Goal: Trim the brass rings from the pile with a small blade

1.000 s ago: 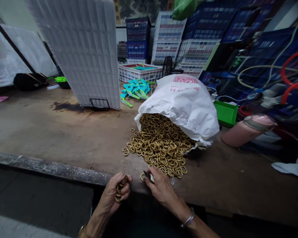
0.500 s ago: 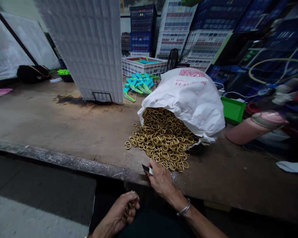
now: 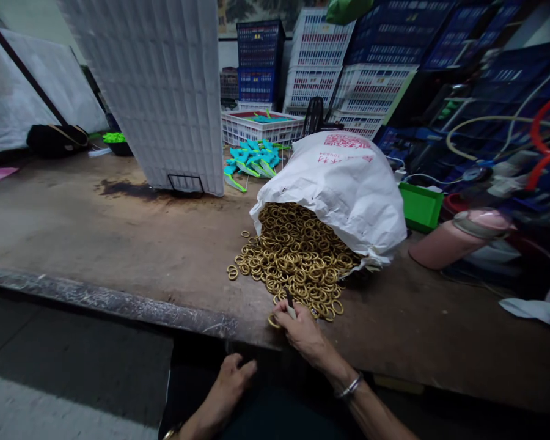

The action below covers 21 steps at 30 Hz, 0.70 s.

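My right hand [image 3: 305, 333] is at the table's front edge, closed on a small knife [image 3: 291, 310] with a pale handle and dark blade pointing up and away. By its fingertips is one brass-coloured ring [image 3: 273, 321], apparently pinched. Just beyond lies a heap of such rings [image 3: 297, 256], spilling from the mouth of a white woven sack [image 3: 343, 177] on its side. My left hand [image 3: 229, 382] hangs below the table edge, back upward, with thumb and forefinger a little apart. Its other fingers look curled under, and the palm is hidden.
A tall translucent ribbed panel [image 3: 165, 104] stands on the table [image 3: 87, 244] at left. Turquoise and green pieces [image 3: 252, 160] lie behind the sack. Stacked crates [image 3: 318, 55] line the back. To the right are a green tray [image 3: 419, 208] and a pink cylinder [image 3: 458, 238].
The knife blade has swung from pointing left to pointing up, and a ring now shows at my right fingertips. My left hand has turned over, so the rings seen in it earlier are out of sight.
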Each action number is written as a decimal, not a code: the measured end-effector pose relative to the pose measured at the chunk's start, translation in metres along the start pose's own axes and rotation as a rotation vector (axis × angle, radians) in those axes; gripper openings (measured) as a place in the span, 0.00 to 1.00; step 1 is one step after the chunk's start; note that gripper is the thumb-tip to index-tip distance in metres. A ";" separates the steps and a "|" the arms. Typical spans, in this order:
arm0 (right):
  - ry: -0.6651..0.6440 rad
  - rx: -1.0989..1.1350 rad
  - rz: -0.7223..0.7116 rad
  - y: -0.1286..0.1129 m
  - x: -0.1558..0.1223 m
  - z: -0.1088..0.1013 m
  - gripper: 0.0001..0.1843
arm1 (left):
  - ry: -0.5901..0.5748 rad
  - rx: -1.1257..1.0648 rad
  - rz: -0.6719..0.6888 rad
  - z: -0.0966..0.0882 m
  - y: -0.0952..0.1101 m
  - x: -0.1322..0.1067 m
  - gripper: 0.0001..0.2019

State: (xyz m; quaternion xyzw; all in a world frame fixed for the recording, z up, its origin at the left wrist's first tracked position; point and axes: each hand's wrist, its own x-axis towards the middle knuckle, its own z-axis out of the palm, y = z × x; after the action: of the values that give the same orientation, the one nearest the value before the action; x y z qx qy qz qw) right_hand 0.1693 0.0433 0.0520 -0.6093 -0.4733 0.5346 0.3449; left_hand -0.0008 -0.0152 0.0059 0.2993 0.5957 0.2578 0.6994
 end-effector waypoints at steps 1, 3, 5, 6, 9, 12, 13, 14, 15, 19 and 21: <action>-0.017 0.038 0.026 -0.001 -0.001 0.000 0.07 | -0.078 0.091 0.135 0.000 0.005 -0.009 0.10; -0.065 0.103 0.078 -0.003 -0.002 0.002 0.07 | -0.124 0.191 0.368 0.002 0.019 -0.024 0.09; -0.127 0.156 0.112 -0.005 -0.004 0.004 0.07 | -0.014 0.196 0.519 0.004 0.032 -0.030 0.11; -0.161 0.178 0.120 -0.006 -0.004 0.005 0.07 | 0.027 0.191 0.577 0.006 0.038 -0.029 0.13; -0.253 0.238 0.145 -0.009 -0.007 0.005 0.06 | 0.030 0.206 0.701 0.013 0.052 -0.017 0.14; -0.289 0.306 0.207 -0.011 -0.010 0.002 0.07 | -0.034 0.275 0.782 0.020 0.060 -0.004 0.09; -0.295 0.321 0.227 -0.010 -0.011 0.001 0.07 | -0.039 0.296 0.797 0.022 0.061 -0.001 0.08; -0.298 0.326 0.241 -0.009 -0.011 0.001 0.07 | -0.037 0.310 0.803 0.024 0.062 0.001 0.08; -0.300 0.321 0.251 -0.008 -0.011 0.001 0.07 | -0.032 0.319 0.804 0.025 0.063 0.002 0.08; -0.205 0.212 0.194 0.001 -0.007 0.002 0.11 | -0.029 0.334 0.793 0.027 0.064 0.002 0.07; -0.129 0.088 0.061 0.004 -0.005 0.001 0.15 | -0.003 0.340 0.793 0.027 0.064 0.002 0.07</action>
State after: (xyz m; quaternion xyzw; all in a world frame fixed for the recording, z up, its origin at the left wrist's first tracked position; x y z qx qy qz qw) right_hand 0.1693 0.0369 0.0497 -0.5720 -0.4519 0.6032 0.3236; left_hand 0.0256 0.0272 0.0539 0.6165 0.4676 0.4043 0.4877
